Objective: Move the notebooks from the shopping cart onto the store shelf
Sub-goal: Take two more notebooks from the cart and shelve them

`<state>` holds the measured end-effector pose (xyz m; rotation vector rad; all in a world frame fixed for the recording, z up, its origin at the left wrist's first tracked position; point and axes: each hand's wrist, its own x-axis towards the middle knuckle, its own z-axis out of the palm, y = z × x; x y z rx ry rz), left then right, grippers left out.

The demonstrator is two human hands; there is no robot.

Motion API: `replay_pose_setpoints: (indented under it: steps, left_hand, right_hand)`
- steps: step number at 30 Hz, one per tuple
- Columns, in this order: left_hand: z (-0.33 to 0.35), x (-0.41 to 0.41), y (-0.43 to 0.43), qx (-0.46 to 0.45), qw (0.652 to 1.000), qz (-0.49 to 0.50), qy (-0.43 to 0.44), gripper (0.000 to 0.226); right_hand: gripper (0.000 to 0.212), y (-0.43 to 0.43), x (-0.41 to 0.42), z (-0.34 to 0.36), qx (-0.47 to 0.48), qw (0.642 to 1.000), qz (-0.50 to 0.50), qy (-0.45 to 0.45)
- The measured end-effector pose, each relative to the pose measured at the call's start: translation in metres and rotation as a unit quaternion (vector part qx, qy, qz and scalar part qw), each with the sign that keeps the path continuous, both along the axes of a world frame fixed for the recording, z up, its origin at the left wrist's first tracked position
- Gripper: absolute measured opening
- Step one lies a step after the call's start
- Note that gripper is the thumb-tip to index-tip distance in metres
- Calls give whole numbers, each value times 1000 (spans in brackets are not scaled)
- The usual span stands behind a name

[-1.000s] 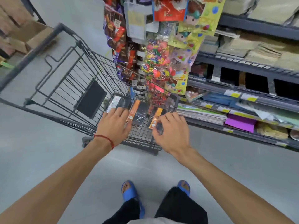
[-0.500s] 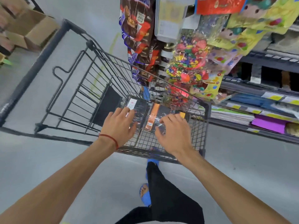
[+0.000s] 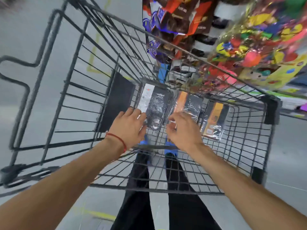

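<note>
Three plastic-wrapped notebooks lie on the wire floor of the shopping cart (image 3: 186, 190). The left notebook (image 3: 155, 103) is black with a white strip. The middle notebook (image 3: 191, 103) and the right notebook (image 3: 215, 120) are black with orange strips. My left hand (image 3: 129, 128), with a red string at the wrist, rests flat on the near left corner of the left notebook, fingers spread. My right hand (image 3: 181, 128) has its fingers curled at the near edge of the middle notebook; whether it grips it I cannot tell.
Hanging snack and toy packets (image 3: 232, 39) crowd the space above the cart's far right side. A black flap (image 3: 116, 103) stands at the cart's left end. The shelf edge (image 3: 292, 98) shows at far right. Grey floor surrounds the cart; my legs show below it.
My view has dropped closer over the cart, which now fills the frame. Both hands stay on the notebooks; my right hand's fingers have curled at the middle notebook's edge.
</note>
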<state>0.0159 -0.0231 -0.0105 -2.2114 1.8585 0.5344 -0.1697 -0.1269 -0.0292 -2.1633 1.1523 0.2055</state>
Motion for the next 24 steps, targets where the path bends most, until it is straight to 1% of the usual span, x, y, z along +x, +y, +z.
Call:
replay_pose_setpoints:
  steps: [3, 7, 9, 11, 13, 15, 18, 21, 23, 24]
  left_hand:
    - [-31, 12, 5, 18, 999, -30, 22, 34]
    - [-62, 21, 16, 22, 997, -63, 45, 32]
    - [-72, 26, 20, 19, 996, -66, 50, 31]
    - [-79, 30, 21, 14, 997, -57, 57, 30]
    - [-85, 33, 23, 15, 997, -47, 62, 30]
    - [-90, 36, 26, 18, 997, -42, 64, 30]
    - [-96, 43, 31, 26, 997, -35, 65, 31]
    - [-99, 48, 35, 30, 997, -35, 66, 28]
    - [-100, 48, 36, 28, 997, -39, 62, 28]
    - [-100, 47, 37, 29, 997, -40, 60, 29]
  right_hand:
    - [28, 4, 20, -40, 46, 999, -9, 12]
    - [39, 6, 37, -91, 93, 995, -36, 29]
    - [39, 6, 42, -109, 116, 991, -50, 37]
    - [39, 5, 46, -128, 145, 985, -83, 39]
    - [44, 4, 50, -145, 188, 974, -116, 36]
    - [51, 5, 54, -157, 224, 965, -134, 36]
    - [51, 10, 61, -164, 243, 955, -167, 43]
    - [71, 16, 62, -168, 228, 948, -222, 16]
    - [74, 20, 61, -168, 247, 933, -261, -11]
    - [71, 21, 61, -168, 260, 924, -279, -21]
